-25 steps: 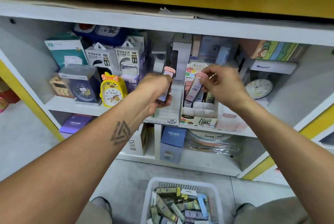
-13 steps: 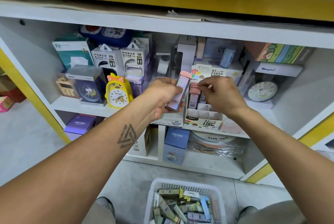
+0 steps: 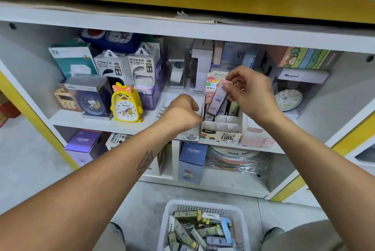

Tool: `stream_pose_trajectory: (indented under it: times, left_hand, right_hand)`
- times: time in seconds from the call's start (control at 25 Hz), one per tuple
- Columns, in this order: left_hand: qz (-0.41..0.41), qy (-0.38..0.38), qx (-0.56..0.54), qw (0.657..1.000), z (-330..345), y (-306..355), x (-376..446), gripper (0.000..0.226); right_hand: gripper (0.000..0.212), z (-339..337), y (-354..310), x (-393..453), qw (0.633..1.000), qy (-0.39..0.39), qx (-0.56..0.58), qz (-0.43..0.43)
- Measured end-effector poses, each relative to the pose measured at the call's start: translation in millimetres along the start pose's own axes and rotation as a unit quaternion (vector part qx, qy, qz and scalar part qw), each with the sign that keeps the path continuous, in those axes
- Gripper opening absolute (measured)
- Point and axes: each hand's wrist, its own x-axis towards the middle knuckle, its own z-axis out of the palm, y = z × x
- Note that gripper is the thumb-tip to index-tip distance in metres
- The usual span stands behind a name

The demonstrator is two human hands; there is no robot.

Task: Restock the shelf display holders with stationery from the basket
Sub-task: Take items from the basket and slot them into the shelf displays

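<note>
My right fingers (image 3: 233, 85) pinch the pink cap end of a slim lead tube (image 3: 217, 99), so the right hand (image 3: 251, 92) is plainly the one doing the placing. The tube's long axis runs from the cap at about 1 o'clock down to its foot at 7 o'clock, tilted, with the foot over the back slots of the display holder (image 3: 222, 129). I judge the coming move turns on swinging that axis upright so the foot drops straight into a free slot.

Going near to far: the white basket (image 3: 203, 205) sits at 6 o'clock, low between my knees, packed with loose tubes in green, blue and lilac packs lying crosswise. Further out, my left hand (image 3: 182, 112) is curled against the holder's left wall, its fingers folded in; I cannot tell whether they grip the card edge or only brace it. The holder stands on the shelf (image 3: 101, 125) at 12 o'clock: its front rows look empty, its back rows hold a few upright tubes. A yellow duck clock (image 3: 125, 104) stands at 10 o'clock.
</note>
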Motion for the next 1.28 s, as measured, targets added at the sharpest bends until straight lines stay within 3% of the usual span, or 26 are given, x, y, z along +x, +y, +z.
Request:
stream_pose_trajectory:
  times: [0.2, 0.48, 0.76, 0.88, 1.08, 1.28]
  left_hand:
    - [0.027, 0.006, 0.126, 0.992, 18.5, -4.9, 2.6, 0.034]
    - [0.020, -0.012, 0.162, 0.987, 30.8, -7.8, 6.5, 0.027]
    - [0.057, 0.034, 0.127, 0.990, 18.1, -8.7, -15.3, 0.014]
    - [0.097, -0.060, 0.172, 0.979, 26.2, -19.7, -43.6, 0.010]
    - [0.070, -0.296, 0.324, 0.896, 75.9, -82.2, -80.5, 0.026]
    - [0.061, -0.367, 0.414, 0.831, 142.7, -169.4, -107.2, 0.039]
  right_hand:
    - [0.007, 11.9, 7.7, -8.4, 0.992, -0.065, -0.091, -0.057]
    - [0.018, 15.2, 17.3, -8.1, 0.955, -0.109, -0.243, -0.132]
    - [0.025, 6.8, 1.5, -31.3, 0.968, -0.112, -0.213, -0.065]
    - [0.026, 13.8, 3.1, -69.3, 0.951, -0.197, -0.231, -0.062]
    - [0.029, 57.4, 67.7, -166.3, 0.840, -0.431, -0.325, 0.059]
    - [0.037, 101.2, 146.7, -266.3, 0.802, -0.490, -0.288, 0.186]
